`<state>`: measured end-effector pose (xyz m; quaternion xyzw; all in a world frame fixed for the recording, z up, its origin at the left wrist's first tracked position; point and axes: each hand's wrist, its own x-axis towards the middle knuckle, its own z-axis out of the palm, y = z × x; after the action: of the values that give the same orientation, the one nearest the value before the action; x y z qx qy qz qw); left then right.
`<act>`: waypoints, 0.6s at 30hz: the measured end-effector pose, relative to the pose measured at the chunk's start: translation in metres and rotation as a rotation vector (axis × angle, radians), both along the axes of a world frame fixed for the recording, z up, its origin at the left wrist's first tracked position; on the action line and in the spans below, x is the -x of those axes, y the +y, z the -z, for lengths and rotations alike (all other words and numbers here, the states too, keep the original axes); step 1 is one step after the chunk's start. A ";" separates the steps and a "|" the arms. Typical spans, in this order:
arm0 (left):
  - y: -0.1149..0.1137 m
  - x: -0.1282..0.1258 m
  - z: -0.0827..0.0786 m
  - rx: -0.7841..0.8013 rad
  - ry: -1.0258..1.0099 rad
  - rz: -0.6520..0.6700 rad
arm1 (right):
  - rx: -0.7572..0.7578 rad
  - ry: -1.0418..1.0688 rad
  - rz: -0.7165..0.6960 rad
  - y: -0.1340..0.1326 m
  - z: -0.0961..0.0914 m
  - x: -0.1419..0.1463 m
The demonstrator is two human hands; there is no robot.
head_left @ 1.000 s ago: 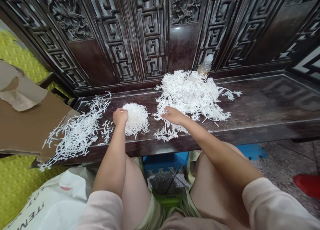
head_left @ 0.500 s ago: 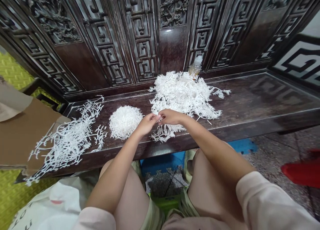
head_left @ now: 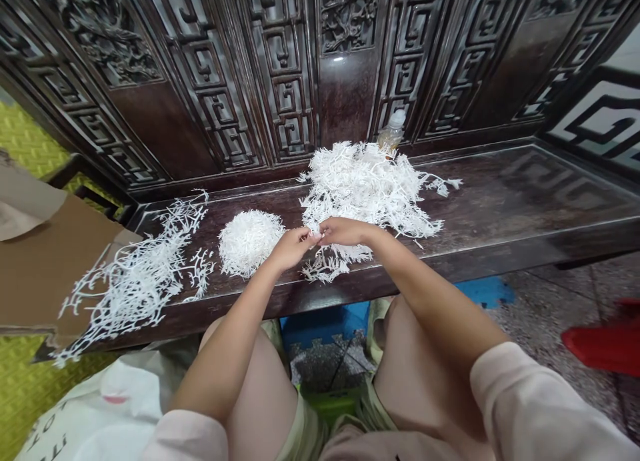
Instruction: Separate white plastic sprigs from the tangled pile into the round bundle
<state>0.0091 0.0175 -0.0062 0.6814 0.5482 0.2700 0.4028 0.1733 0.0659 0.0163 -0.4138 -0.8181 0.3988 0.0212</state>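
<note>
My left hand (head_left: 295, 245) and my right hand (head_left: 343, 231) meet fingertip to fingertip over the front of the dark wooden bench (head_left: 495, 214). Both are closed in a pinch on a small white branched plastic piece, mostly hidden by the fingers. Just behind my right hand rises a big heap of white branched plastic pieces (head_left: 367, 181). A few loose white pieces (head_left: 327, 267) lie below the hands, near the bench edge. To the left of my left hand sits a rounded pile of small white pieces (head_left: 251, 242).
Long, thin white branching stems (head_left: 140, 281) are heaped at the bench's left end, beside brown cardboard (head_left: 30, 281). A clear bottle with a white cap (head_left: 393, 129) stands behind the big heap, against the carved backrest (head_left: 345, 101). A white bag (head_left: 120, 407) is at lower left.
My fingers have shifted slightly, with the hands still together at the same spot. The piles look the same.
</note>
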 end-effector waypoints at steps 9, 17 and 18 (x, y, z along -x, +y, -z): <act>0.008 0.000 0.004 0.029 -0.289 -0.155 | 0.098 0.229 0.023 0.001 -0.002 -0.001; 0.013 -0.001 0.007 -0.016 -0.407 -0.262 | 0.017 0.079 0.196 0.003 0.001 0.007; 0.012 -0.002 0.008 -0.035 -0.400 -0.279 | -0.001 0.054 0.216 0.004 0.001 0.008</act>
<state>0.0108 0.0296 -0.0141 0.5389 0.5418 0.4619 0.4502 0.1652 0.0695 0.0155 -0.4886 -0.7680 0.4048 0.0866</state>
